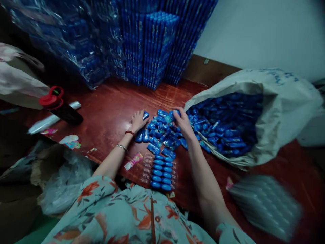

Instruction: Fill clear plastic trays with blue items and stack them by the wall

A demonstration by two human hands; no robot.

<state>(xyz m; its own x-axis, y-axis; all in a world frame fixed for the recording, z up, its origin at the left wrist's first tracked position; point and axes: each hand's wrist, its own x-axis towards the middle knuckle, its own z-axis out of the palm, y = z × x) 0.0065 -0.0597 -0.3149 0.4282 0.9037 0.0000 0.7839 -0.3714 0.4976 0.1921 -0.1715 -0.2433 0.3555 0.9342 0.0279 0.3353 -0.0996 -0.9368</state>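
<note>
My left hand (138,121) is closed round a small blue container (145,115), just above two more shiny blue containers (142,136) standing side by side on the table. In my right hand (182,122), the fingers grip another small blue container (174,114) over the right side of a loose pile (162,127) of similar pieces. Nearer my body lies a clear blister tray (147,168), with two columns of rounded blue pieces (157,172) set along its middle. My fingers partly hide what each hand holds.
A white sack (284,112) lies open at right, blue containers spilling from it. Tall blue stacks (154,47) stand at the back. At left are a dark bottle with a red lid (52,98) and a clear plastic roll (48,122). Blurred clear trays (266,203) lie front right.
</note>
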